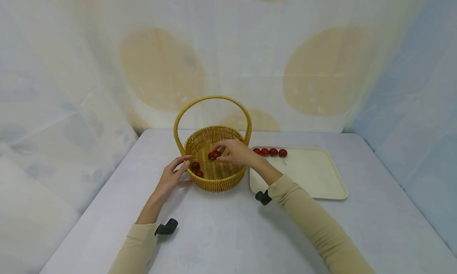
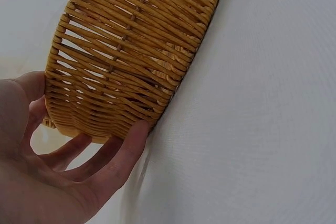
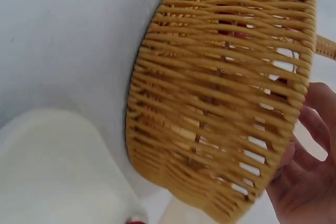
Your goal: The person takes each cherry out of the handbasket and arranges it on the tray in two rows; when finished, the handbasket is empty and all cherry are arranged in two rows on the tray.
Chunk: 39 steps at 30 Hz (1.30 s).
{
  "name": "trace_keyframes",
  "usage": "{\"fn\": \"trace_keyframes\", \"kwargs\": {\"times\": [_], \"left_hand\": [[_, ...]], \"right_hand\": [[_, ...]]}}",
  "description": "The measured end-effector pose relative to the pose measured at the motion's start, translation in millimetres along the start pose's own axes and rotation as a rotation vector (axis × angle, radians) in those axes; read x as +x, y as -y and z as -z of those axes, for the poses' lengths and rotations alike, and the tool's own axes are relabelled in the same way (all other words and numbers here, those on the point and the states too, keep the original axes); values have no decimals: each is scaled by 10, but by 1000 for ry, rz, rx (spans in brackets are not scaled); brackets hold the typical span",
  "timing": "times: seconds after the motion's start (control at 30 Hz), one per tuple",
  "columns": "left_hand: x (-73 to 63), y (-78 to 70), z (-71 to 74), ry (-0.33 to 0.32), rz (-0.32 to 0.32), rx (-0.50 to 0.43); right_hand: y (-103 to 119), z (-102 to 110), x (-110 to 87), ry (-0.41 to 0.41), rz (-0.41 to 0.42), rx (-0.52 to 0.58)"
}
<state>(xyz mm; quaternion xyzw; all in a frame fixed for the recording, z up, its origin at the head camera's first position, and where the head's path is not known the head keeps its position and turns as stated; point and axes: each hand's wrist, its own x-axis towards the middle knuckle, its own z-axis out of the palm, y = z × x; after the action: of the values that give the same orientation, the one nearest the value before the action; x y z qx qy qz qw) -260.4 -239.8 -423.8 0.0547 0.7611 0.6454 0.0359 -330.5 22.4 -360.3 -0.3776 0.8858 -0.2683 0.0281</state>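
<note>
A yellow wicker basket [image 1: 217, 184] with a tall hoop handle stands on the table. My left hand [image 1: 172, 178] holds its left side, thumb near the rim and fingers spread along the outer wall [image 2: 126, 51]. My right hand [image 1: 233, 152] reaches in over the right rim and pinches dark red cherries [image 1: 213, 155] between thumb and fingers; two show at the fingertips. Two other cherries [image 1: 196, 167] lie inside at the basket's left. In the right wrist view the weave [image 3: 215, 87] hides much of the right hand [image 3: 310, 182].
To the basket's right lies a cream tray [image 1: 314, 175], close beside it. Several cherries [image 1: 273, 152] with stems sit in a row along its far left edge, and my right forearm crosses its near left part. A patterned cloth [image 1: 242, 52] hangs behind the table.
</note>
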Motion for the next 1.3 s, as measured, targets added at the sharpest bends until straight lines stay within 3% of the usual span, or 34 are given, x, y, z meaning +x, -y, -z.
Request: {"fn": "trace_keyframes", "kwargs": {"times": [0.17, 0.37, 0.63, 1.3], "left_hand": [[75, 152, 26, -24, 5, 10], [91, 220, 52, -40, -10, 39], [43, 254, 69, -32, -28, 39], [72, 218, 62, -40, -30, 53]], "right_hand": [[-24, 91, -99, -11, 20, -16], [-55, 171, -180, -19, 20, -26], [-95, 268, -332, -13, 10, 51], [-503, 598, -824, -83, -58, 107]]}}
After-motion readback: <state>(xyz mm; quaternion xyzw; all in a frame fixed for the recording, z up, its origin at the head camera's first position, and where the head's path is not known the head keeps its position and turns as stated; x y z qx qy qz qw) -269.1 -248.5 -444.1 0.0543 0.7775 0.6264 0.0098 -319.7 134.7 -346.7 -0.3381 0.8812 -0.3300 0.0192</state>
